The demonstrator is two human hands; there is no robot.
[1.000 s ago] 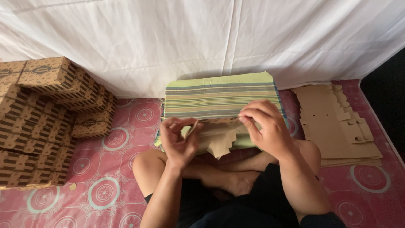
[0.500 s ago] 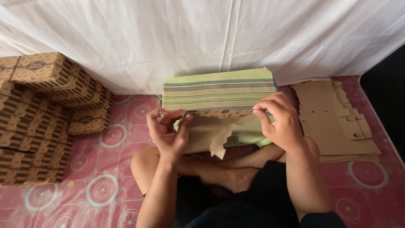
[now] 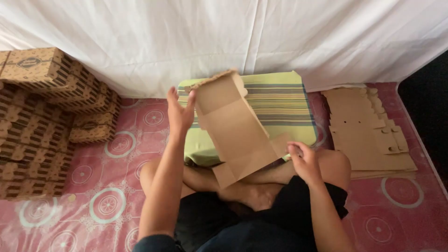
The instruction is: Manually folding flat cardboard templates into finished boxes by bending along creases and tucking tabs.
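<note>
Person sits cross-legged on red patterned mat. Right hand pinches lower flap of flat brown cardboard blank, fingers closed on its edge. Left hand open, palm pressed against blank's upper left side, fingers spread. Blank tilted above lap, over green striped cushion. Stack of flat blanks at right; folded printed boxes piled left. White sheet behind.
</note>
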